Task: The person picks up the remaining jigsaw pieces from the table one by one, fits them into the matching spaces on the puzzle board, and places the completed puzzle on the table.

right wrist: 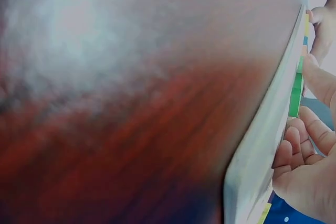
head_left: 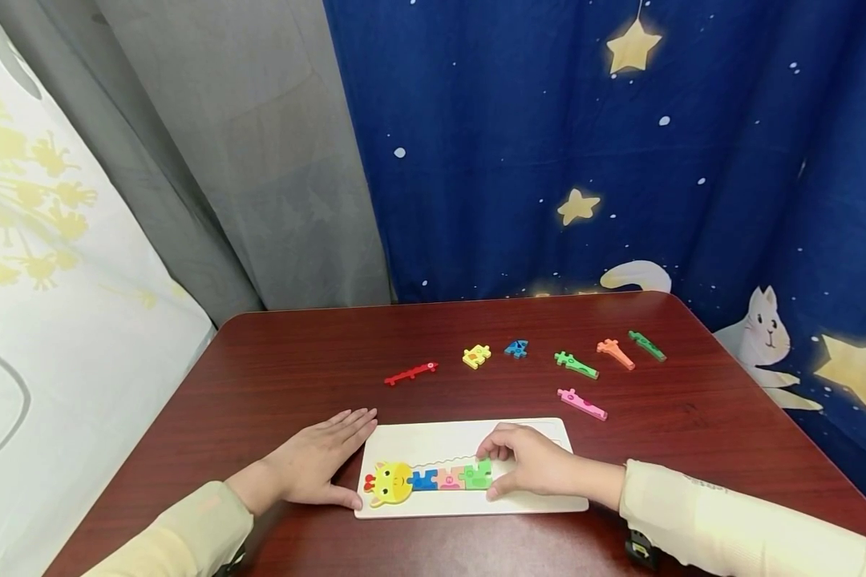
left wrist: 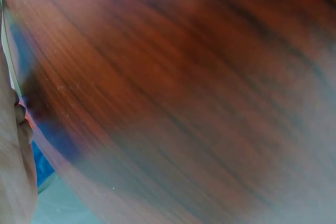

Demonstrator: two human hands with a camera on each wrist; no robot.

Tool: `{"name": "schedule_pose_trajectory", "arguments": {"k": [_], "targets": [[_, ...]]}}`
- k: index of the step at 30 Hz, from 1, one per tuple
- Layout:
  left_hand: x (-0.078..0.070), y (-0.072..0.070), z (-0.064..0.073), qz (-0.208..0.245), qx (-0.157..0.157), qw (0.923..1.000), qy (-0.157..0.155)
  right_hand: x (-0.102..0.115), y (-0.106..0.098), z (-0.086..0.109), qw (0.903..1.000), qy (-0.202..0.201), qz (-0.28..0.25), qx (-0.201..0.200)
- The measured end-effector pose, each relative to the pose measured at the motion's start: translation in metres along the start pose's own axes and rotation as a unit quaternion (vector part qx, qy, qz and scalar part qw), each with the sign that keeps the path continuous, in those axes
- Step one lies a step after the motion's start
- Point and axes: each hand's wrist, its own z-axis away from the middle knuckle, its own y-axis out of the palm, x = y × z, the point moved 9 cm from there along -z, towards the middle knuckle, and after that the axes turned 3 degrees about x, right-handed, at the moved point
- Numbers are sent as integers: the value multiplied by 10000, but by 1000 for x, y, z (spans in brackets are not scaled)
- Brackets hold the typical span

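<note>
A white puzzle board [head_left: 433, 439] lies near the front of the table. On it, a yellow giraffe head piece [head_left: 391, 484] is followed by a blue piece [head_left: 424, 481], a pale orange piece [head_left: 450, 479] and a green puzzle piece [head_left: 477, 476]. My right hand [head_left: 532, 461] pinches the green piece between thumb and curled fingers at the right end of this row. The right wrist view shows the green piece [right wrist: 296, 95] standing a little above the board. My left hand [head_left: 321, 455] rests with straight fingers, its thumb touching the board's left edge.
Behind the board lie loose pieces: red [head_left: 411, 373], yellow [head_left: 476, 357], blue [head_left: 517, 349], green [head_left: 576, 365], orange [head_left: 616, 353], dark green [head_left: 647, 345] and pink [head_left: 582, 404]. Curtains hang beyond the brown table [head_left: 317, 336].
</note>
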Motion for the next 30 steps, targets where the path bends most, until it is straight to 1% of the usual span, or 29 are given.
{"name": "schedule_pose_trajectory", "arguments": {"k": [14, 20, 25, 30], "targets": [[-1, 0, -1, 30, -7, 10000, 17, 1, -10, -4, 9994, -136, -58, -313], [0, 0, 0, 66, 58, 10000, 5, 0, -19, -11, 9994, -20, -32, -355], [0, -1, 0, 58, 31, 10000, 7, -1, -26, -20, 9989, 126, -22, -443], [0, 0, 0, 46, -40, 10000, 49, -3, -31, -29, 9985, 195, -179, -488]]}}
